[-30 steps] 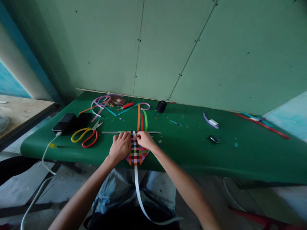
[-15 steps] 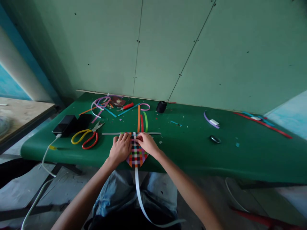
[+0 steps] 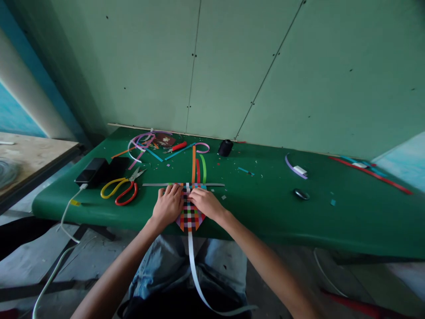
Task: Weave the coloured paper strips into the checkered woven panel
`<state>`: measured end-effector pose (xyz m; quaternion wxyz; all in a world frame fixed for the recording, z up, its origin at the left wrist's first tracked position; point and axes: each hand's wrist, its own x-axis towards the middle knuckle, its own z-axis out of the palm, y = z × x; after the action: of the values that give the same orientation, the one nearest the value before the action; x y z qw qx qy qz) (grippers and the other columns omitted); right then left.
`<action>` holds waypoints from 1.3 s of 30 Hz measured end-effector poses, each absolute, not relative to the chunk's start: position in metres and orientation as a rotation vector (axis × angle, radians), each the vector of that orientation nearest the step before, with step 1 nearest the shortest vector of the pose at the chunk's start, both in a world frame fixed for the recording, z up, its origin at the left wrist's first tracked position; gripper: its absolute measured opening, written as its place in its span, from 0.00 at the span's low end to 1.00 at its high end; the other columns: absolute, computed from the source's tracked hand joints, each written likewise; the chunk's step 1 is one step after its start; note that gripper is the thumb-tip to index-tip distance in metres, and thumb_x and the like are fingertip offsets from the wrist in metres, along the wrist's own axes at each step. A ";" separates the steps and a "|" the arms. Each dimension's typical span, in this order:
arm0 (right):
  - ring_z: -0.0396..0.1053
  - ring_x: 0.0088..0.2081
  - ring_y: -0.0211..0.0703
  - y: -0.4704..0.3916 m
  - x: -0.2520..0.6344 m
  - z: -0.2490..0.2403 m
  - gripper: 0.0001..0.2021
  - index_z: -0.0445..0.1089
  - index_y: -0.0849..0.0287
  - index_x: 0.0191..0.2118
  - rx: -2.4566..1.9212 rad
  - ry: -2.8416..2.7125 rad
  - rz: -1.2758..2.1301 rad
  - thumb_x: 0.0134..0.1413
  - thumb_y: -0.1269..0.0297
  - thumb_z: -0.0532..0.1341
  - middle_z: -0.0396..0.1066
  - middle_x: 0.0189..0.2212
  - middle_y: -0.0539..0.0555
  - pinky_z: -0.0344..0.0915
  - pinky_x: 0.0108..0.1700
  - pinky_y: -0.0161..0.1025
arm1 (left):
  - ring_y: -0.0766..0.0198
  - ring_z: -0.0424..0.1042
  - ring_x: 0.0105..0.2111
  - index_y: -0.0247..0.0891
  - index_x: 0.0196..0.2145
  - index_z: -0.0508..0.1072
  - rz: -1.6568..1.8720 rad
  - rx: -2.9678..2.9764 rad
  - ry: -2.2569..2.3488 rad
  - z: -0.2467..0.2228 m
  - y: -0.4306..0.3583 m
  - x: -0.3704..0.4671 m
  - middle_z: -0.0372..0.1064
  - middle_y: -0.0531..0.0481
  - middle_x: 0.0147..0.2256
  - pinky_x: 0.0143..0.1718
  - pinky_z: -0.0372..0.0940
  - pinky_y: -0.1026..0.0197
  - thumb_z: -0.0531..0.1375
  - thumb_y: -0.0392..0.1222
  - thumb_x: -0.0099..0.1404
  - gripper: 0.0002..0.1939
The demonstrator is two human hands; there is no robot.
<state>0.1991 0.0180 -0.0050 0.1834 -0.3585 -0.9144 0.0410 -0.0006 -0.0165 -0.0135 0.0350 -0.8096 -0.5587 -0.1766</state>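
Observation:
A woven piece of coloured strips [image 3: 190,217] lies at the front edge of the green table, pointed end towards me. My left hand [image 3: 168,204] rests on its left side, fingers bent and pressed on the weave. On the right side, my right hand [image 3: 206,203] has its fingertips pinched together at the middle of the weave; what they grip is too small to tell. A grey strip [image 3: 151,184] crosses the far edge. Orange [image 3: 194,164], red and green strips [image 3: 203,168] stick out beyond it. A long white strip [image 3: 194,266] hangs down over my lap.
Scissors [image 3: 129,186] with yellow and red handles lie left, beside a black device [image 3: 92,172] with a white cable. Behind are curled strips, a red-handled cutter [image 3: 179,146] and a black spool [image 3: 225,148]. A dark oval object [image 3: 300,194] and red strip [image 3: 375,175] lie right.
My right hand has moved slightly towards me along the weave. My left hand stays nearly in place. The whole view has shifted a little.

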 end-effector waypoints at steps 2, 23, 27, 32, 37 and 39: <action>0.74 0.46 0.50 0.013 0.198 -0.005 0.11 0.77 0.62 0.42 -1.012 -2.676 -0.093 0.70 0.77 0.57 0.77 0.41 0.60 0.73 0.47 0.42 | 0.45 0.65 0.60 0.40 0.63 0.66 -0.547 -2.482 -1.720 -0.013 -0.017 0.000 0.67 0.39 0.62 0.57 0.61 0.39 0.50 0.42 0.76 0.21; 0.73 0.48 0.54 0.007 0.188 0.002 0.15 0.75 0.65 0.45 -1.000 -2.818 -0.416 0.68 0.80 0.52 0.76 0.43 0.65 0.74 0.48 0.45 | 0.44 0.65 0.59 0.47 0.65 0.67 -0.549 -2.483 -1.727 -0.010 -0.019 0.002 0.67 0.41 0.62 0.57 0.61 0.38 0.50 0.42 0.76 0.22; 0.74 0.48 0.52 0.012 0.196 -0.002 0.14 0.75 0.64 0.45 -0.986 -2.831 -0.349 0.70 0.78 0.52 0.75 0.44 0.64 0.74 0.49 0.44 | 0.44 0.64 0.59 0.46 0.66 0.67 -0.538 -2.485 -1.740 -0.010 -0.019 0.003 0.67 0.41 0.62 0.57 0.60 0.38 0.50 0.42 0.76 0.23; 0.74 0.47 0.51 0.019 0.206 -0.003 0.14 0.74 0.65 0.45 -0.938 -2.824 -0.241 0.71 0.77 0.50 0.75 0.44 0.63 0.74 0.49 0.44 | 0.44 0.64 0.59 0.45 0.66 0.67 -0.533 -2.492 -1.744 -0.009 -0.019 0.004 0.67 0.41 0.62 0.58 0.60 0.38 0.50 0.42 0.76 0.23; 0.73 0.51 0.53 0.014 0.199 0.002 0.12 0.73 0.66 0.46 -0.909 -2.882 -0.379 0.70 0.78 0.52 0.75 0.45 0.65 0.73 0.53 0.46 | 0.45 0.65 0.59 0.45 0.65 0.67 -0.531 -2.465 -1.741 -0.009 -0.020 0.006 0.67 0.41 0.61 0.58 0.60 0.39 0.50 0.41 0.76 0.23; 0.73 0.52 0.55 0.010 0.194 0.003 0.12 0.73 0.67 0.47 -0.943 -2.881 -0.426 0.69 0.79 0.53 0.75 0.46 0.66 0.73 0.54 0.48 | 0.45 0.65 0.59 0.45 0.65 0.67 -0.525 -2.457 -1.737 -0.009 -0.021 0.007 0.67 0.40 0.62 0.57 0.59 0.39 0.49 0.41 0.77 0.22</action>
<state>0.1941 0.0099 0.0034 0.0402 -0.3078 -0.9403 -0.1391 0.0067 -0.0209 -0.0093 0.0437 -0.8037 -0.5680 -0.1717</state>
